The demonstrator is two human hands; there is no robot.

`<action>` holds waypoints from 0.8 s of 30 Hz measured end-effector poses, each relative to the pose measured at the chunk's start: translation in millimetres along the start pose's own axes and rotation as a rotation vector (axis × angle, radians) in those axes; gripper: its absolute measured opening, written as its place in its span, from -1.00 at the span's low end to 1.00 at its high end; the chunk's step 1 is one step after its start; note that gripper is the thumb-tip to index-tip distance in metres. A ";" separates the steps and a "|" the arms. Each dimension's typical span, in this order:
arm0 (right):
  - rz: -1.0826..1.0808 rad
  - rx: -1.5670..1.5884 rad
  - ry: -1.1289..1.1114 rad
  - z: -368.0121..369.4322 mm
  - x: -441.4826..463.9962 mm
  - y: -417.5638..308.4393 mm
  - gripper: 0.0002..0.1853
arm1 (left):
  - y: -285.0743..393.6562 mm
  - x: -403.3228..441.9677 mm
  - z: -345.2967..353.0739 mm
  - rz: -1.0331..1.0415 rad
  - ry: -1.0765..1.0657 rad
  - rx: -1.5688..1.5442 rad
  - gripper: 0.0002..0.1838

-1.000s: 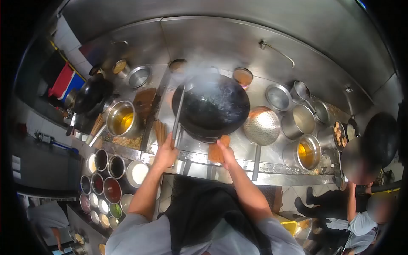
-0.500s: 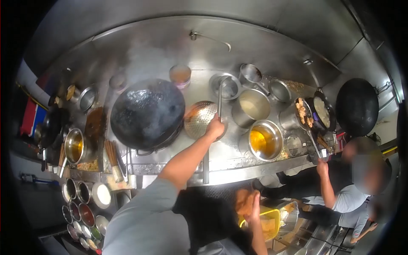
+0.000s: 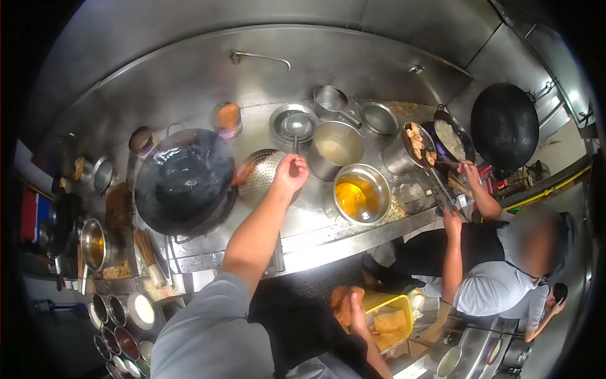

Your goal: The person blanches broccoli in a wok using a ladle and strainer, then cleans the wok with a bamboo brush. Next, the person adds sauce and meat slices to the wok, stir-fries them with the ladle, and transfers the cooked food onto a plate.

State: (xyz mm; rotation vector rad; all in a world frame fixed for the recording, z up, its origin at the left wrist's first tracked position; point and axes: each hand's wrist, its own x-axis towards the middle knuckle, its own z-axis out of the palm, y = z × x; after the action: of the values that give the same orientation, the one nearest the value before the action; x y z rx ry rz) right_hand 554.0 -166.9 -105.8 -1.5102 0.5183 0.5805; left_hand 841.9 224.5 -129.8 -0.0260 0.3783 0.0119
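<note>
My left hand (image 3: 290,174) is closed round the handle of a ladle (image 3: 297,126), whose bowl rests in a metal bowl (image 3: 275,120) at the back of the counter. Below that hand lies a perforated strainer (image 3: 255,180). My right hand (image 3: 358,316) holds an orange-brown cloth (image 3: 344,303) low down, beside a yellow bin (image 3: 404,319). The black wok (image 3: 183,183) stands on the stove to the left, with steam over it. Right of my left hand are a pot of pale liquid (image 3: 338,148) and a pot of yellow oil (image 3: 361,196).
At right, a co-worker (image 3: 486,271) holds utensils at a pan of food pieces (image 3: 418,142). Another person's arm (image 3: 543,319) shows behind. Seasoning bowls (image 3: 126,341) stand at lower left. A large black wok (image 3: 505,126) hangs at right.
The view has swung right. My left hand has carried the ladle from beside the wok into the metal bowl. My right hand has moved from the stove's front edge down towards the yellow bin with the cloth.
</note>
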 end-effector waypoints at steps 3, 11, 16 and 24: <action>-0.237 -0.315 -0.213 9.4 40.4 19.0 -0.47 | 19.0 -45.8 -4.9 -0.070 -0.048 -0.032 -0.88; -0.392 -0.479 -0.505 171.9 39.0 -2.3 -0.30 | 69.9 -219.8 16.4 -0.064 -0.163 -0.046 -0.89; -0.641 -0.584 -0.601 267.7 66.7 45.4 -0.32 | 111.5 -333.6 17.9 0.034 -0.092 0.116 -0.93; -0.911 -1.005 -0.431 320.7 66.7 124.0 -0.12 | 181.8 -475.9 -38.7 0.151 0.086 0.286 -0.79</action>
State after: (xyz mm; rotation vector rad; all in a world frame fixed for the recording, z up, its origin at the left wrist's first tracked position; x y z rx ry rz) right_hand 512.2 152.9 -242.3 -2.2198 -0.9203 0.4051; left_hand 382.4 401.9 5.8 0.2849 0.4647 0.1056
